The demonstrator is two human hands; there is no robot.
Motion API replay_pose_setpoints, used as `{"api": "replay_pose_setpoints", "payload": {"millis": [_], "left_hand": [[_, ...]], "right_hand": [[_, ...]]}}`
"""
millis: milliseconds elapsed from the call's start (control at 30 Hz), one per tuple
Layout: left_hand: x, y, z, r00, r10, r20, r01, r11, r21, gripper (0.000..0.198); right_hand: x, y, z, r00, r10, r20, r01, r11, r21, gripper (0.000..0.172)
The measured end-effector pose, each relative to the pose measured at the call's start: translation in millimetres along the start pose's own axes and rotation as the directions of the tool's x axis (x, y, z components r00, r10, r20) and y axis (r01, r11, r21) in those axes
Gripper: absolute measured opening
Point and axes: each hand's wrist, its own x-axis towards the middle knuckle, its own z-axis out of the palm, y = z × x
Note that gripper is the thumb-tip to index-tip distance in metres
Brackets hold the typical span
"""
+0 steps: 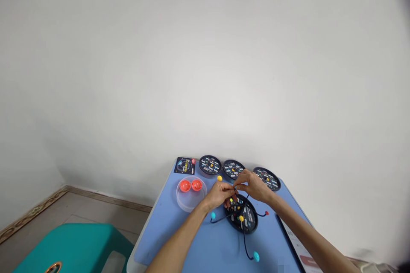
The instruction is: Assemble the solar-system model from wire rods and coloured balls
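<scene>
Where wires (pixel 245 245) meet, left hand (pixel 219 193), right hand (pixel 253 185)

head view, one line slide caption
Left hand and right hand hold thin black wires tipped with coloured balls over a black printed disc on a blue table near a clear dish.

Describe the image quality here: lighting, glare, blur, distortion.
Head view: soft, even light without harsh glare; wide-angle distortion bends the skirting board and blue table; a dark blur clouds the top right corner; the left hand and right hand look fairly sharp.
</scene>
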Motion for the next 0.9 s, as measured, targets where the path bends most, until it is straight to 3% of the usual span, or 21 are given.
{"api": "replay_pose_setpoints", "payload": {"millis": [233,500,700,900], "left_hand": [[-0.1,-0.7,0.2,1.000,0.007,0.002,-0.007,1.000,-0.013,0.054],[-1.1,-0.3,1.4,1.000,0.011,-0.008,-0.011,1.000,-0.009,0.053],[-1.2,-1.9,1.4,0.999,0.025,-0.035,-0.025,1.000,0.009,0.051],[0.8,-6.4,2.5,1.000,0.014,-0.028,-0.013,0.999,0.030,0.036]], "right_hand": [[-0.7,-11.0,-4.1,1.000,-0.001,0.031,0.004,0.994,-0.107,0.026],[-4.8,-31.4,-6.3,0.986,-0.124,0.112,0.153,0.939,-0.307,0.030],[-4.7,-34.1,-6.0,0.963,-0.211,0.171,0.261,0.890,-0.374,0.020],[-2.9,-30.7,-3.0,0.961,-0.213,0.177,0.269,0.870,-0.414,0.022]]}}
